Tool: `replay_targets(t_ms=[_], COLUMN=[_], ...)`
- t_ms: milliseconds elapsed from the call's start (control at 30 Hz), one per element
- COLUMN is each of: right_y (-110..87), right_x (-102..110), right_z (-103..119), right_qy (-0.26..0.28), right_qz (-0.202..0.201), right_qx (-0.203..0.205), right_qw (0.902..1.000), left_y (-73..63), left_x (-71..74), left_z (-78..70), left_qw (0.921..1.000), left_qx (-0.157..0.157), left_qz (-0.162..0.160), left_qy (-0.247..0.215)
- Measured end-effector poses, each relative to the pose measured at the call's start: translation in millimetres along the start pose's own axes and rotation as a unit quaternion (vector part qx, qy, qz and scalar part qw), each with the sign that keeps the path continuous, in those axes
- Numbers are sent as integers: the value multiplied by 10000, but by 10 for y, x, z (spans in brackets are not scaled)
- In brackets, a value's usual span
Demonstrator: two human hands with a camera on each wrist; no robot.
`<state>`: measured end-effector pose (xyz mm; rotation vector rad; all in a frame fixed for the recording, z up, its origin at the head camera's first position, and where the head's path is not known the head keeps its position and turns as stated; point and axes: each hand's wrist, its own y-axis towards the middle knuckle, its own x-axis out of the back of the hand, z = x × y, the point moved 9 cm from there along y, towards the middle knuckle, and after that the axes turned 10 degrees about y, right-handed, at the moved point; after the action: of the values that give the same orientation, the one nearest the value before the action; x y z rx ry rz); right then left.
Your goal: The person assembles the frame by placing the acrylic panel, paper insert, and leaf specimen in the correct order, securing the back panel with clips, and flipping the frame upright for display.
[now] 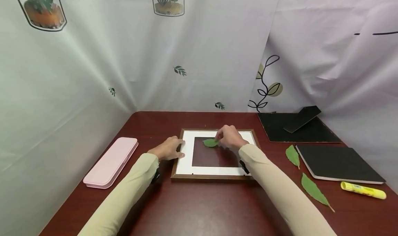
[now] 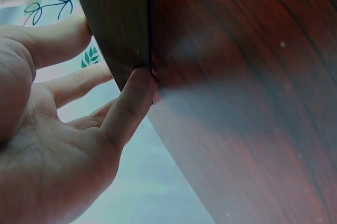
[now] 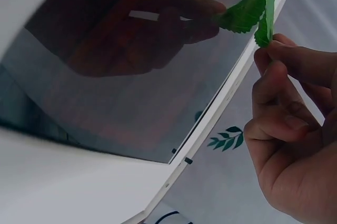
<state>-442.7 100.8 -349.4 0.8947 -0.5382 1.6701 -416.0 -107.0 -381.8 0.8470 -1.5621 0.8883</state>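
My right hand (image 1: 230,137) pinches the stem end of a small green leaf (image 1: 210,143) between thumb and fingers. In the right wrist view the leaf (image 3: 268,16) touches the glossy dark panel (image 3: 152,92), which mirrors hand and leaf. That panel lies inside the white border (image 1: 186,160) of a brown picture frame (image 1: 211,178). Along the frame's left side rests my left hand (image 1: 168,149), thumb and fingers spread. One fingertip (image 2: 141,77) touches the frame's outer side (image 2: 118,13) in the left wrist view.
Two more leaves, an upper leaf (image 1: 292,155) and a lower leaf (image 1: 314,188), lie right of the frame. Beyond them are a black notebook (image 1: 340,163) and a yellow glue stick (image 1: 363,190). A black backing board (image 1: 270,129) with its stand lies behind. A pink case (image 1: 111,161) sits left.
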Motion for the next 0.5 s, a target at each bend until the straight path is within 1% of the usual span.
replay_targets(t_ms=[133, 400, 500], right_y=[28, 73, 84], right_x=[-35, -112, -120], right_z=[1, 36, 46], right_qy=[80, 278, 330], right_qz=[9, 225, 227], right_qx=[-97, 38, 20], right_qw=[9999, 9994, 9992], left_y=[8, -5, -8], left_x=[10, 7, 9], left_z=[4, 10, 6], left_qw=[10000, 10000, 10000], left_qx=[-25, 23, 26], left_qz=[-43, -80, -91], left_qy=[34, 0, -4])
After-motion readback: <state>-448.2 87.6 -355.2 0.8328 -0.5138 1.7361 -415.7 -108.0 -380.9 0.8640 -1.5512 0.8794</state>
